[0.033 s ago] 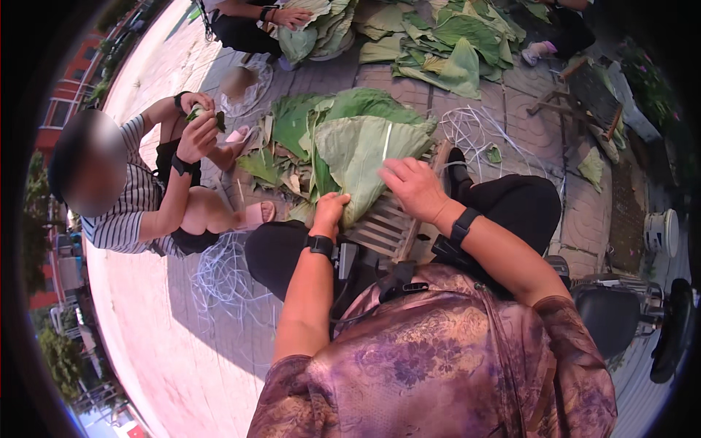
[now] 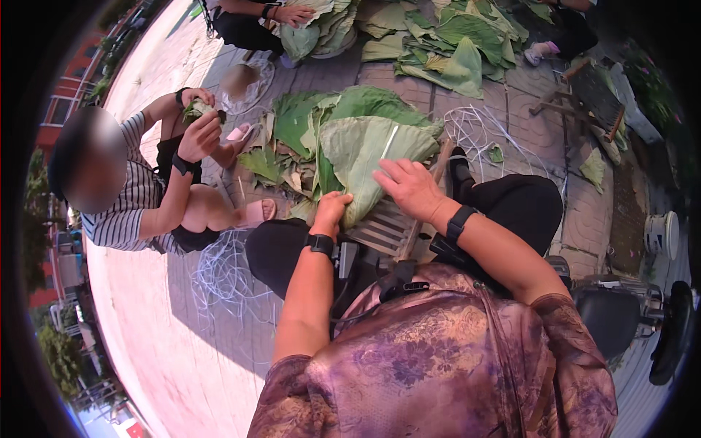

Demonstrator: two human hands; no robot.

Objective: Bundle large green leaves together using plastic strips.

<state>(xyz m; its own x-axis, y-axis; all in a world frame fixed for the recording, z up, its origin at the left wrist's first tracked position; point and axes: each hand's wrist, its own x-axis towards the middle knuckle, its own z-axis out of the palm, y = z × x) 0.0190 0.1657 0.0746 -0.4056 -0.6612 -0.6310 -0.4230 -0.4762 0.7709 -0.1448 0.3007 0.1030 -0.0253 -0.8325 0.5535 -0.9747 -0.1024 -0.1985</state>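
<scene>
Your left hand [image 2: 330, 212] and right hand [image 2: 409, 186] rest on big leaf [image 2: 365, 150]: matt, pale green, veined, slightly wrinkled. Under it, wooden slat rack [image 2: 383, 232]: dull grey, weathered, rough grain. Your wrist bands [image 2: 319, 243]: black, smooth, slight sheen. Your blouse [image 2: 438, 358]: thin cloth, purple-brown print, soft shine. Ground [image 2: 409, 86]: rough brick paving, matt. Left of your knee, white cord tangle [image 2: 223, 277]: looks like glossy plastic. Far right, wooden stool [image 2: 566, 91]: bare, worn.

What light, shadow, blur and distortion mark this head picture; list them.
Head view: hard sunlight bleaches the paving at lower left; a dark shadow lies under the person; fisheye bends the rim inside a black surround; a co-worker's face is blurred out; the left hand and right hand on the big leaf are sharp.
</scene>
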